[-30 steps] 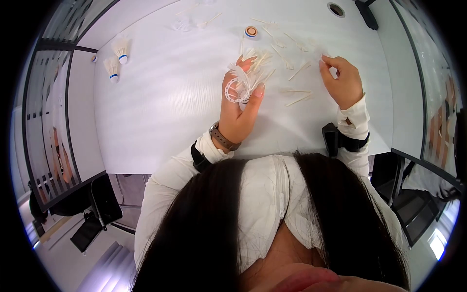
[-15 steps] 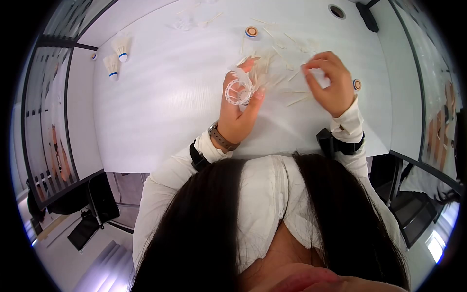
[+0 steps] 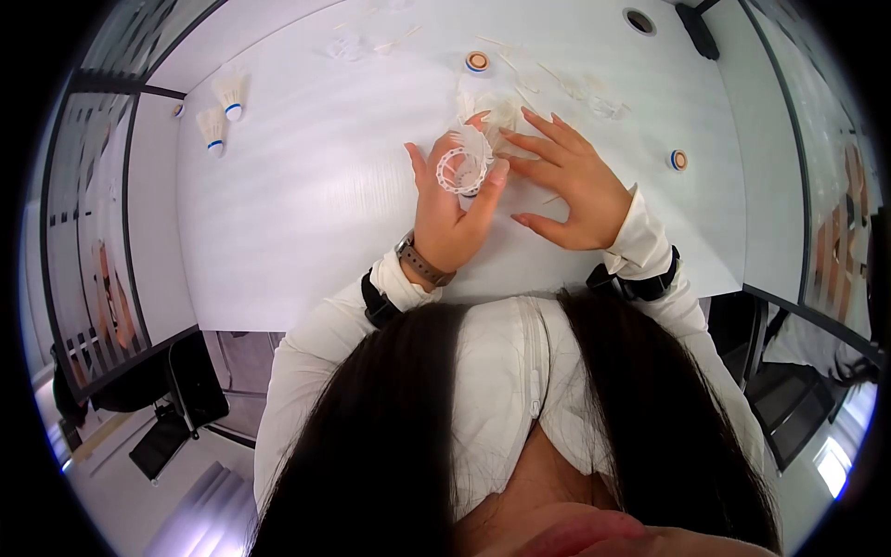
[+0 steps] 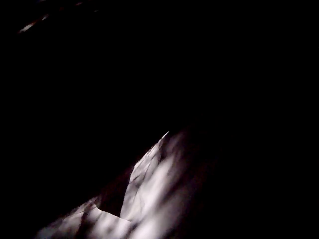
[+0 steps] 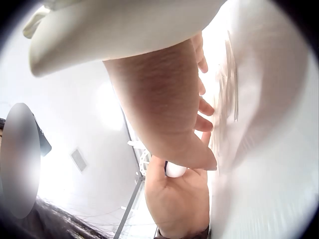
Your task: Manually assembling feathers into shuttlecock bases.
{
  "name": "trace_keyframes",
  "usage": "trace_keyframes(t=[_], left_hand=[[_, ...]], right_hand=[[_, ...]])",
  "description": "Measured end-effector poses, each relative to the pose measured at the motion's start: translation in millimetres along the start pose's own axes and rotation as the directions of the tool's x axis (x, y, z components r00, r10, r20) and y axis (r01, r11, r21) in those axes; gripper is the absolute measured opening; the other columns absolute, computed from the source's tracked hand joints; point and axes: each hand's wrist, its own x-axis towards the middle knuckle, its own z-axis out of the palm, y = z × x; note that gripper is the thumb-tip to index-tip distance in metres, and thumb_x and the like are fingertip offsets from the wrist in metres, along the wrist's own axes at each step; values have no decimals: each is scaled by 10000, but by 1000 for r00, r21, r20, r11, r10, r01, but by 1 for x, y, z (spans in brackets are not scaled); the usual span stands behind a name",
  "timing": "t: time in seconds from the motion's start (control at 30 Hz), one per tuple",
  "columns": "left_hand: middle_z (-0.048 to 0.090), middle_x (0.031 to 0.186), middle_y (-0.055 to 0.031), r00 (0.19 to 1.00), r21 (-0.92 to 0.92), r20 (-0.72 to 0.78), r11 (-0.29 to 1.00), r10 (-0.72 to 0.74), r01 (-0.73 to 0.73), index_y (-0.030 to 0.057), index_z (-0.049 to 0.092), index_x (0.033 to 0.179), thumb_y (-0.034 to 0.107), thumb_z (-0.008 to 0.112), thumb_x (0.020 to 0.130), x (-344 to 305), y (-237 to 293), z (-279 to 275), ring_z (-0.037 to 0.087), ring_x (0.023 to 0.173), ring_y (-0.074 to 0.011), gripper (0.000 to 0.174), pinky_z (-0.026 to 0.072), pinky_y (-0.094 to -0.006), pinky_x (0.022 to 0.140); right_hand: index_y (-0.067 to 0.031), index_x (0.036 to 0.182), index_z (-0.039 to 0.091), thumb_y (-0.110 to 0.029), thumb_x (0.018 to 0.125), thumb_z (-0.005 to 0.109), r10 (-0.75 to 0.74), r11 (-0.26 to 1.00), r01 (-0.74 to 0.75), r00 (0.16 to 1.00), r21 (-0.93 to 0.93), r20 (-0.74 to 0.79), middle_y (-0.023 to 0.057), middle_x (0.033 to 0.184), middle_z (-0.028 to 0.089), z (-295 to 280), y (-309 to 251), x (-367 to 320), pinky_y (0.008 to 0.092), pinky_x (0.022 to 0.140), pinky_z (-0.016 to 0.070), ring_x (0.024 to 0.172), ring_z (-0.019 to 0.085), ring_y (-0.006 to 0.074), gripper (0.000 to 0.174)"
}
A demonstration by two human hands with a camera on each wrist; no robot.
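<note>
My left hand [image 3: 444, 215] grips a shuttlecock with a white openwork skirt [image 3: 474, 147], its ringed rim facing up. In the right wrist view, its white cork [image 5: 175, 170] with a dark band shows against the left palm. Pale loose feathers [image 3: 504, 115] lie bunched just beyond the left fingertips. My right hand [image 3: 577, 190] is spread low over the table, fingers pointing left with the tips at these feathers. From the right wrist, feather shafts [image 5: 230, 82] show beside the right fingers. The left wrist view is almost wholly dark.
On the white table [image 3: 297, 213], a round cork base [image 3: 476, 61] lies at the back and another cork base [image 3: 678, 160] at the right. A whitish clump [image 3: 608, 109] and thin shafts [image 3: 557, 79] lie behind the right hand. Two feather shuttlecocks [image 3: 230, 97] stand at the left.
My right hand has come left from the table's right side, and its fingers have gone from curled to spread. Loose feathers nearby have shifted left. The left hand keeps hold of the shuttlecock.
</note>
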Motion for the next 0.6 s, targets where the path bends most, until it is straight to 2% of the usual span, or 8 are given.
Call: trace_keyframes(t=[0.03, 0.23, 0.33, 0.37, 0.43, 0.53, 0.6], left_hand=[[518, 1420, -111, 1000, 38, 6, 999, 8, -8, 38, 489, 1372, 233, 598, 979, 0, 1, -1, 467, 1339, -291, 452, -99, -647, 1137], [490, 1443, -114, 999, -60, -26, 998, -34, 32, 52, 437, 1412, 223, 618, 962, -2, -5, 4, 449, 1357, -293, 514, -85, -640, 1144], [474, 1458, -117, 997, 57, 14, 996, 73, -74, 58, 406, 1425, 207, 645, 941, 1, -6, 0, 440, 1370, -290, 560, -68, -634, 1152], [477, 1459, -116, 998, 64, 49, 997, 45, -48, 56, 387, 1425, 192, 663, 926, 1, -2, -2, 451, 1365, -292, 586, -53, -629, 1158], [480, 1458, -121, 999, -58, 54, 998, -4, 7, 52, 393, 1407, 191, 660, 928, -1, -2, 1, 468, 1350, -294, 566, -48, -627, 1160], [498, 1447, -143, 999, -82, 47, 996, -28, 32, 51, 410, 1364, 205, 655, 935, -2, -4, 5, 495, 1323, -305, 518, -19, -641, 1157], [505, 1442, -153, 999, -21, 50, 1000, -12, 13, 52, 416, 1351, 213, 651, 940, -1, -5, 3, 498, 1318, -309, 500, -1, -651, 1154]], right_hand=[[-64, 1289, 614, -265, 799, 752, 0, 1000, 0, 1000, 12, 1, 174, 1463, 489, 0, 1, 0, 569, 1174, 275, 1451, 314, 406, 547], [-68, 1234, 647, -224, 813, 742, -5, 998, 10, 996, 57, -87, 169, 1429, 520, 2, 6, -1, 565, 1158, 305, 1421, 372, 391, 459], [-67, 1219, 655, -228, 821, 740, -12, 1000, 14, 996, 18, -91, 169, 1402, 543, -2, -1, 1, 562, 1158, 307, 1407, 393, 389, 438], [-68, 1215, 657, -229, 823, 739, -7, 1000, 8, 996, 17, -86, 170, 1397, 547, 1, -1, 1, 561, 1157, 308, 1403, 397, 392, 431], [-72, 1212, 658, -226, 828, 739, 8, 1000, -7, 996, 9, -84, 167, 1387, 554, 3, 0, -1, 558, 1156, 312, 1396, 407, 392, 422], [-77, 1209, 658, -213, 829, 741, 41, 999, -42, 994, -6, -106, 153, 1368, 568, 3, 5, -2, 554, 1151, 321, 1383, 426, 383, 412], [-80, 1201, 660, -200, 825, 745, 79, 997, -81, 987, -9, -137, 139, 1344, 583, 6, 9, -5, 551, 1147, 331, 1369, 446, 376, 404]])
